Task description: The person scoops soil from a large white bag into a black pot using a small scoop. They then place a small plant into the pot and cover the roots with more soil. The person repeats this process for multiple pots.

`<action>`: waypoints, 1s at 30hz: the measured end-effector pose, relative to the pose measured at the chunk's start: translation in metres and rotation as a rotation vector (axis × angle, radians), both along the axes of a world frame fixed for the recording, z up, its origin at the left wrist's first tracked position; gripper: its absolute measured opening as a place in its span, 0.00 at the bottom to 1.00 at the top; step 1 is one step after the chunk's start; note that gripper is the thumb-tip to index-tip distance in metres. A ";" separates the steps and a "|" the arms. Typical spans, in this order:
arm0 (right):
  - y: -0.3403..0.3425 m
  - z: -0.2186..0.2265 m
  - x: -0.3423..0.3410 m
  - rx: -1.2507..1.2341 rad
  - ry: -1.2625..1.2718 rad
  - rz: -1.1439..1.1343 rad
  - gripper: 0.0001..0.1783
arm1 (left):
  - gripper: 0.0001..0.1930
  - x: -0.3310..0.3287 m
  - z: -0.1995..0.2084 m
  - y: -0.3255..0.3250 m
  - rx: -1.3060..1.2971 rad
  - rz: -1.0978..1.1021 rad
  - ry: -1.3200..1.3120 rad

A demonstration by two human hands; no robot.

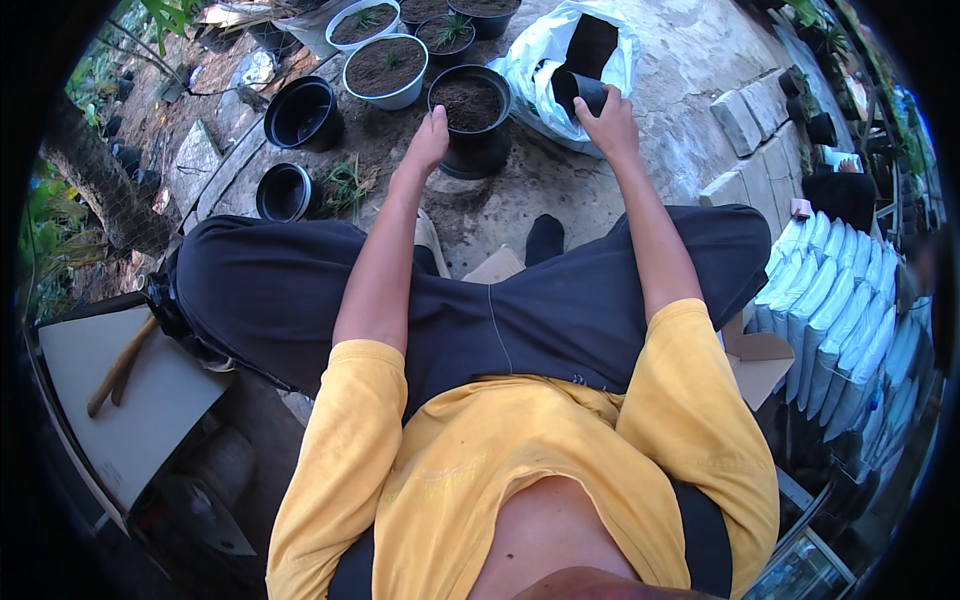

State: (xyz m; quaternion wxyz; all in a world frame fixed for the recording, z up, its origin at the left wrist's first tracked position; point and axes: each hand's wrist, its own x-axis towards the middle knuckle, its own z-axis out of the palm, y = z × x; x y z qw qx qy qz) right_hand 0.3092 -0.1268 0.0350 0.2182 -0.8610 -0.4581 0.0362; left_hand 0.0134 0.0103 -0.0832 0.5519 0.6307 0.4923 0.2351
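Observation:
A black plant pot [478, 152] with dark soil in it stands on the ground in front of me. My left hand [428, 143] grips its left side near the rim, thumb uppermost; the other fingers are partly hidden. To its right is a white plastic bag [530, 62], its mouth wide and dark soil inside. At the bag's near side my right hand [611, 128] is closed around a small black pot [588, 95], tilted over the opening. What the small pot contains cannot be made out.
White pots [385, 97] with soil and small plants stand behind. At left are a black pot [303, 114], a smaller one [285, 192] and loose green plants [343, 188]. Concrete blocks [737, 122] and stacked white packets [835, 310] lie at right; a wooden-handled tool [122, 365] rests lower left.

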 end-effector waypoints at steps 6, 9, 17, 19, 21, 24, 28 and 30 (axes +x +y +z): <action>0.004 -0.007 -0.003 -0.093 -0.011 0.071 0.50 | 0.36 0.000 -0.016 0.010 0.065 0.018 0.036; 0.007 -0.010 -0.003 -0.098 0.018 0.063 0.50 | 0.35 0.005 0.006 -0.004 0.036 0.025 -0.007; 0.027 -0.020 -0.008 -0.075 0.106 0.039 0.50 | 0.36 -0.014 0.038 -0.008 -0.096 0.019 0.079; 0.029 -0.024 -0.004 -0.095 0.118 -0.022 0.50 | 0.34 -0.001 0.056 -0.024 -0.108 0.064 0.023; 0.033 -0.020 -0.008 -0.103 0.155 -0.047 0.50 | 0.33 0.003 0.066 -0.033 -0.135 0.122 -0.018; 0.038 -0.022 -0.006 -0.016 0.209 -0.084 0.50 | 0.33 0.005 0.060 -0.034 -0.162 0.149 -0.029; 0.041 -0.034 0.000 0.077 0.142 -0.093 0.49 | 0.36 0.005 0.036 -0.025 -0.145 0.129 -0.055; 0.040 -0.040 0.004 0.060 0.088 -0.055 0.48 | 0.38 0.006 0.027 -0.025 -0.141 0.129 -0.047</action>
